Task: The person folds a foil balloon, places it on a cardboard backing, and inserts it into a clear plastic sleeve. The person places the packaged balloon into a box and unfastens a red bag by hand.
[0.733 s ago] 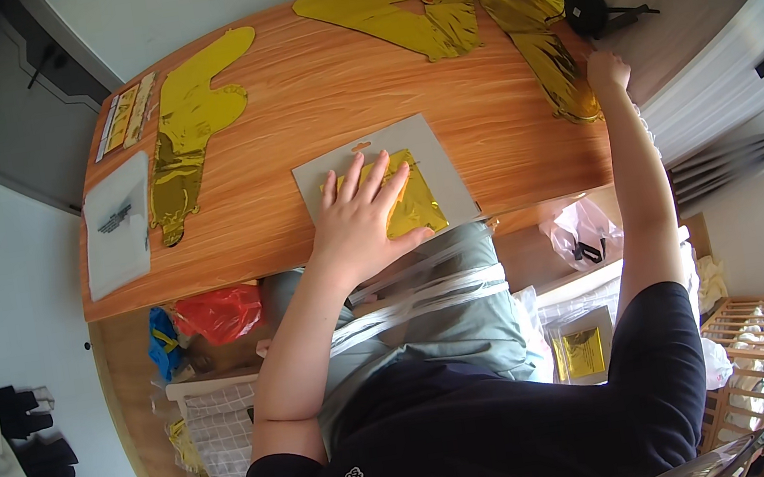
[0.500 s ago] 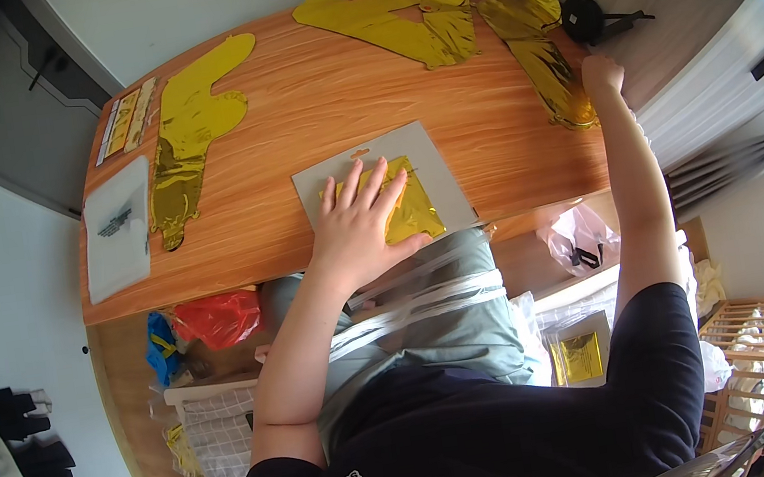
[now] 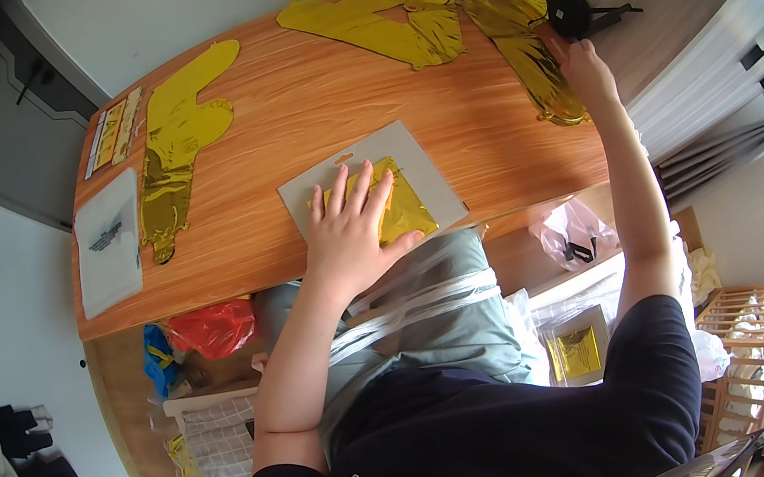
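Note:
My left hand (image 3: 348, 238) lies flat with fingers spread on a folded gold foil piece (image 3: 406, 204). Beneath that foil is a grey card (image 3: 438, 182) with a hanging slot, near the table's front edge. At the table's right side, my right hand (image 3: 589, 73) reaches over the edge of a long, flat gold foil balloon (image 3: 528, 62). Its fingers are blurred and partly hidden, so whether they grip the foil is unclear. Another flat foil balloon (image 3: 411, 29) lies at the back, and a third (image 3: 177, 135) on the left.
A black device with antennas (image 3: 570, 14) stands at the back right. A clear plastic bag (image 3: 109, 243) and printed strips (image 3: 115, 131) lie along the left edge. Below the table are a red bag (image 3: 214, 328), a pinkish bag (image 3: 572, 236) and another card with gold foil (image 3: 576, 353).
My right hand has shifted a little left and its fingers now reach toward the right foil balloon. My left hand stays on the folded foil. The whole view has shifted slightly.

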Demonstrator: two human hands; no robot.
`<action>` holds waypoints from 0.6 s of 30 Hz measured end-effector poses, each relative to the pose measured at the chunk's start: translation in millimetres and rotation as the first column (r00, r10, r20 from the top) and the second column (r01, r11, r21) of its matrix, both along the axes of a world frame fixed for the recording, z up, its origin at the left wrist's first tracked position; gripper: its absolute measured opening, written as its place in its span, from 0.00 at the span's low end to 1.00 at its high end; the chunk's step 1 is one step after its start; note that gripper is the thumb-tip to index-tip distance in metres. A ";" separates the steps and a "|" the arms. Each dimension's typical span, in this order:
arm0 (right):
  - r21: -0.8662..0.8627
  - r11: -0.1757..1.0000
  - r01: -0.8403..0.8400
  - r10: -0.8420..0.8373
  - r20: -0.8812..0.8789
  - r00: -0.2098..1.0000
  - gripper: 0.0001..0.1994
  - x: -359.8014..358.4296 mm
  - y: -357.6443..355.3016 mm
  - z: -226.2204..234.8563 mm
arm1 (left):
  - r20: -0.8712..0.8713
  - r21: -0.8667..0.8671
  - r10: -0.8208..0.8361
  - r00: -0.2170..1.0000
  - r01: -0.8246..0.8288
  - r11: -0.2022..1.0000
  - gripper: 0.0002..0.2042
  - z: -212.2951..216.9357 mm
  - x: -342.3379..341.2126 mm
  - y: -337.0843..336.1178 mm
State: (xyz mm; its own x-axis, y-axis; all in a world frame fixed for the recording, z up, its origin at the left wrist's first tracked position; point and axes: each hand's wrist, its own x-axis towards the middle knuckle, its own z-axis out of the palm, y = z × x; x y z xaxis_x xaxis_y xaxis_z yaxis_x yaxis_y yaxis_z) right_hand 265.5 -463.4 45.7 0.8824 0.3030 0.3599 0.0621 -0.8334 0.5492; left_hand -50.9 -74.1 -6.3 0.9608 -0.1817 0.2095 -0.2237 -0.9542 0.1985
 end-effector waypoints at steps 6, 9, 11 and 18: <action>0.375 0.670 -0.641 0.688 0.011 0.726 0.05 -131.5 56.0 -5.7 | 0.036 -0.029 0.217 0.975 -0.217 0.976 0.39 -6.9 1.7 -16.7; 0.223 0.721 -0.656 0.691 -0.163 0.704 0.05 -197.9 86.7 -1.3 | 0.045 -0.032 0.276 0.960 -0.275 0.961 0.37 -8.6 2.7 -22.5; 0.772 0.562 -0.299 0.622 -0.155 0.768 0.02 -239.0 113.2 0.7 | 0.035 -0.027 0.305 0.952 -0.304 0.952 0.36 -7.8 2.1 -22.4; 0.794 0.544 -0.273 0.655 -0.198 0.729 0.03 -257.0 121.2 -19.8 | 0.038 -0.033 0.304 0.952 -0.303 0.952 0.34 -9.3 4.2 -25.3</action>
